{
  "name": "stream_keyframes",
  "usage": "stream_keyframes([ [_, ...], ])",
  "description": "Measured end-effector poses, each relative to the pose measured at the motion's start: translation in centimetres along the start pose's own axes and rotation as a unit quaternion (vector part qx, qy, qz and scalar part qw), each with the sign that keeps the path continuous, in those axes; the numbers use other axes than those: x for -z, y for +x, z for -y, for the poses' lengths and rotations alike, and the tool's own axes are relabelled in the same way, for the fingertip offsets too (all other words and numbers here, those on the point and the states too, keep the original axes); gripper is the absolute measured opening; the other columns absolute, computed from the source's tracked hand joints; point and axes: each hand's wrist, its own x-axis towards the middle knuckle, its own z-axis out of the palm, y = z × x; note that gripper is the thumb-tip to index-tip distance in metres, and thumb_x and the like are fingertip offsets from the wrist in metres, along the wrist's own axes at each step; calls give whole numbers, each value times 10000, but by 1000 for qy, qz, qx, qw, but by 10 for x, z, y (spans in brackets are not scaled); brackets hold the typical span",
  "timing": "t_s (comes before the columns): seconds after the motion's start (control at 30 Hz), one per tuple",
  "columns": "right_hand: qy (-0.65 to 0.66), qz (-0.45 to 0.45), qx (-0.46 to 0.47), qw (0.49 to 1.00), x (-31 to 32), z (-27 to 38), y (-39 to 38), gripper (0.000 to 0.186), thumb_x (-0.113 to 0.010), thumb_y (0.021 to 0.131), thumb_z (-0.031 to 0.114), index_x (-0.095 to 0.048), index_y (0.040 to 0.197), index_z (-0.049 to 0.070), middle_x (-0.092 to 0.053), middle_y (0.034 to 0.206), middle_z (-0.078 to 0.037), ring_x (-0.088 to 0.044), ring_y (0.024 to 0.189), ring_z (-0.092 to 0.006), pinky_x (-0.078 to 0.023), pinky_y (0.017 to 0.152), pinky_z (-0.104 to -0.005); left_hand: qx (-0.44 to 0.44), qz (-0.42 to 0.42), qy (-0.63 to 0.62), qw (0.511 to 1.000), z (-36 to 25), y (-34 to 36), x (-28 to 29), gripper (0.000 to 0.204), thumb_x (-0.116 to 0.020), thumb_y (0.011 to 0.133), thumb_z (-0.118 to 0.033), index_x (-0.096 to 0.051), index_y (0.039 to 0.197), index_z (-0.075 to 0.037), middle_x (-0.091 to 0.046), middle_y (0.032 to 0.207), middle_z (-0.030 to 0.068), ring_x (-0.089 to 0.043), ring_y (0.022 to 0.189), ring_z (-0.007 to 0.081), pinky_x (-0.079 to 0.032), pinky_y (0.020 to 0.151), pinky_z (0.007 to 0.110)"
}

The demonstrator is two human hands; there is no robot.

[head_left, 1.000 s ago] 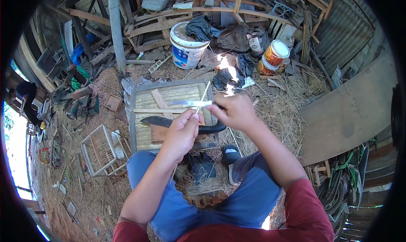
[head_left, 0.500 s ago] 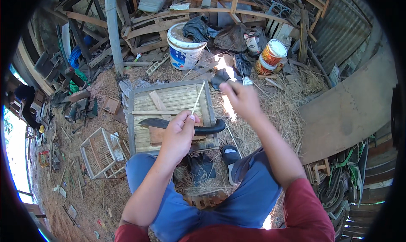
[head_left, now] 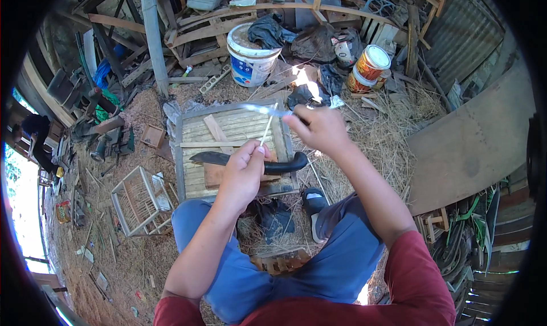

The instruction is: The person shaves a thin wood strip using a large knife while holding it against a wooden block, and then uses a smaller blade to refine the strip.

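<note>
My left hand [head_left: 245, 167] is closed around a thin pale wooden stick [head_left: 266, 131], which points up and slightly right. In my right hand [head_left: 322, 131] is a knife [head_left: 257, 108]. Its shiny, motion-blurred blade reaches left across the upper part of the stick; contact cannot be made out. Beneath my left hand a machete with a curved black handle [head_left: 289, 165] lies over a wooden block [head_left: 212, 176]. Both are on a framed slatted panel [head_left: 180, 149] in front of my knees, along with loose wood strips [head_left: 214, 127].
A small slatted wooden cage [head_left: 142, 203] stands left of the panel. Beyond it are a large white bucket [head_left: 250, 66] and stacked paint tins [head_left: 370, 69]. A broad brown sheet [head_left: 470, 138] leans at right. Straw and shavings cover the ground. Another person [head_left: 35, 138] is at far left.
The knife blade, not discernible before, now shows across the stick's upper part. My right hand has shifted slightly left and its fingers have turned. My left hand keeps its grip on the stick.
</note>
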Motion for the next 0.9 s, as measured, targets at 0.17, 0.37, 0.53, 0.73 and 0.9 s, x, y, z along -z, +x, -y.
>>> stream_keyframes([
  [0.17,16,-21,-80,996,-9,-11,1,475,-626,1024,585,-750,895,145,-728,741,-158,-730,691,-401,-573,633,-513,-32,-11,31,999,10,0,1,201,-521,1166,-230,-639,1086,-88,-369,661,-120,-283,543,1,-188,476,246],
  [0.37,107,-31,-138,984,12,2,-8,525,-620,1029,586,-729,838,110,-706,707,-174,-723,695,-409,-567,640,-512,-26,-18,8,999,-3,-5,-8,206,-525,1160,-221,-652,1082,-79,-401,684,-109,-324,587,6,-237,520,246],
  [0.53,57,1,33,998,-1,22,-10,473,-666,1011,549,-715,817,120,-677,657,-152,-706,632,-397,-552,579,-484,-61,-24,31,997,9,1,-4,212,-533,1168,-256,-648,1104,-89,-369,659,-121,-274,532,-4,-177,469,246],
  [0.73,46,-25,53,997,2,17,-14,476,-674,1007,549,-711,801,122,-669,636,-136,-707,624,-385,-535,547,-481,-42,-11,26,999,2,-1,-4,206,-536,1168,-265,-630,1109,-92,-352,657,-124,-277,532,-2,-177,475,245],
  [0.9,33,-22,-33,999,0,-2,1,465,-672,1000,566,-747,838,137,-680,646,-137,-713,627,-386,-545,554,-476,-50,0,37,998,9,-6,1,205,-530,1168,-258,-634,1099,-94,-365,655,-120,-282,533,-3,-185,477,244],
])
